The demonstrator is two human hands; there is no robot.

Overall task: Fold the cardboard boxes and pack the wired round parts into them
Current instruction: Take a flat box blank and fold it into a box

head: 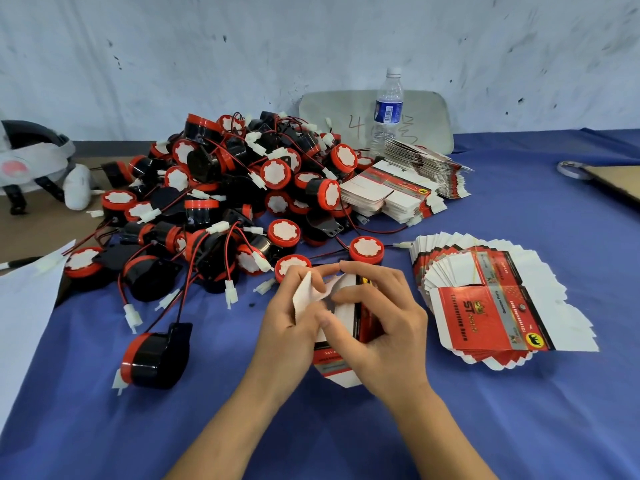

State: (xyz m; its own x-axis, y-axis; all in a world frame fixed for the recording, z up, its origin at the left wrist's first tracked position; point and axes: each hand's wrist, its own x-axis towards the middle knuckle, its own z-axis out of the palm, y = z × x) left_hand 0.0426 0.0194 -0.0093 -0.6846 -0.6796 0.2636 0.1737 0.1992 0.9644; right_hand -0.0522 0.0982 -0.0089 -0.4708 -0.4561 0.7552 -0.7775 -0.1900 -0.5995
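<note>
Both left hand (287,327) and right hand (384,327) pinch the box (332,366), whose flap (304,295) may tear if bent askew.

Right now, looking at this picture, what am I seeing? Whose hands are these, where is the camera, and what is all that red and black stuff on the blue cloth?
There is no machine here: a person works with bare hands. The one picture comes from a camera worn on the person's head, looking forward and down. The left hand and the right hand both grip a cardboard box, red and white, only partly folded. On the blue cloth lies a pile of round parts, red and black, with thin wires and white plugs. To the right is a fanned stack of flat boxes, not yet folded; a second stack lies behind, near a water bottle.
</note>
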